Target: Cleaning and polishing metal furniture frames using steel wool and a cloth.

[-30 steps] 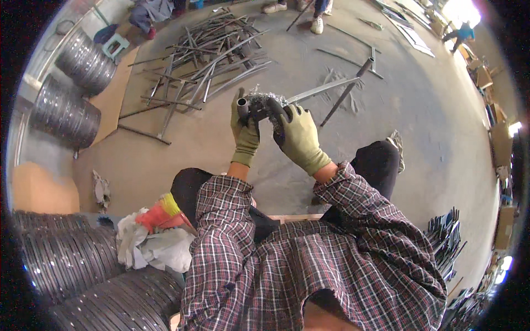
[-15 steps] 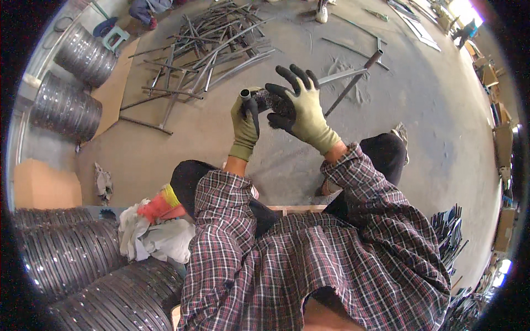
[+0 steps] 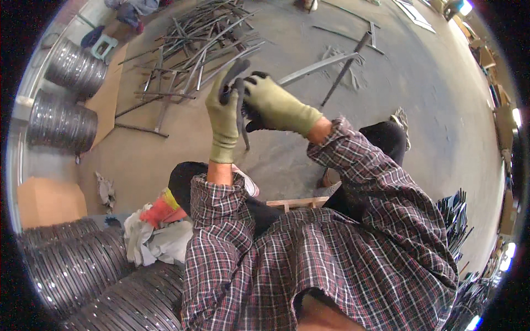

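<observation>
A dark metal tube frame (image 3: pixel 314 68) is held out in front of me, with a flat crossbar running to a round tube at its far right end. My left hand (image 3: pixel 223 118), in a green glove with dark coated fingers, is closed around its near tube, whose lower end shows below the fingers. Pressed against it from the right is my right hand (image 3: pixel 281 105), gloved alike, its fingers curled in by the same tube. Whatever lies inside the right hand is hidden; a dark fuzzy pad showed there earlier.
A heap of metal tube frames (image 3: pixel 207 38) lies on the floor ahead. Coils of dark strips (image 3: pixel 63 121) stand at the left, more beside me at the lower left (image 3: pixel 77 259) with rags (image 3: pixel 165 237). Dark rods (image 3: pixel 455 220) stand at the right. Another person (image 3: pixel 132 10) is at the far left.
My right hand has moved left and closed in against the left hand, covering the dark pad. The left hand has shifted slightly left and up, and the frame has tilted.
</observation>
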`<state>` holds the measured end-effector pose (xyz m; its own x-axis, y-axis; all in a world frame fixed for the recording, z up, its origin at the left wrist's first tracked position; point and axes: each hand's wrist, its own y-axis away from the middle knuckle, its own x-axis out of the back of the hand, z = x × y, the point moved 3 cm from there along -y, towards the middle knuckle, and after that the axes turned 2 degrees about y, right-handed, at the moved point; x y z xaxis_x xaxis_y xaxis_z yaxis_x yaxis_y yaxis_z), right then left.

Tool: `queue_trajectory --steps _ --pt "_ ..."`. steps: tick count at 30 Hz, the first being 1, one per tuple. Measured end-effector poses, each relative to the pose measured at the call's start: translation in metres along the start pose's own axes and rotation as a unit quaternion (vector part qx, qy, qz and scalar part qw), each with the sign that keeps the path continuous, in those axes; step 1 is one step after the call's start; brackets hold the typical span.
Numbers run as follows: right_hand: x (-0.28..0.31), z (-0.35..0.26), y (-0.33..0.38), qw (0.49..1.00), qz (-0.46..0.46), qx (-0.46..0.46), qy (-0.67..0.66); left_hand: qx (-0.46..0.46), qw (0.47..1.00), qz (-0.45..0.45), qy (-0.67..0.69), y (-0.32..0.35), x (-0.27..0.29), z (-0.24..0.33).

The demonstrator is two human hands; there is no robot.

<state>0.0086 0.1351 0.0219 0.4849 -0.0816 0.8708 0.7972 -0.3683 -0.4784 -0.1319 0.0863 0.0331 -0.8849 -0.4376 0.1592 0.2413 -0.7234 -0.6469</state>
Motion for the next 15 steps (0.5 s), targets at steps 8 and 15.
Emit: queue_trajectory --steps 8,15 --pt "-0.033 0.015 0.007 0.999 -0.019 -0.02 -0.044 0.224 0.958 0.038 0.174 0.008 -0.012 -0.006" --pt "0.074 0.119 0.061 0.96 -0.14 -0.166 0.176 0.174 0.965 0.015 0.197 0.009 -0.009 -0.005"
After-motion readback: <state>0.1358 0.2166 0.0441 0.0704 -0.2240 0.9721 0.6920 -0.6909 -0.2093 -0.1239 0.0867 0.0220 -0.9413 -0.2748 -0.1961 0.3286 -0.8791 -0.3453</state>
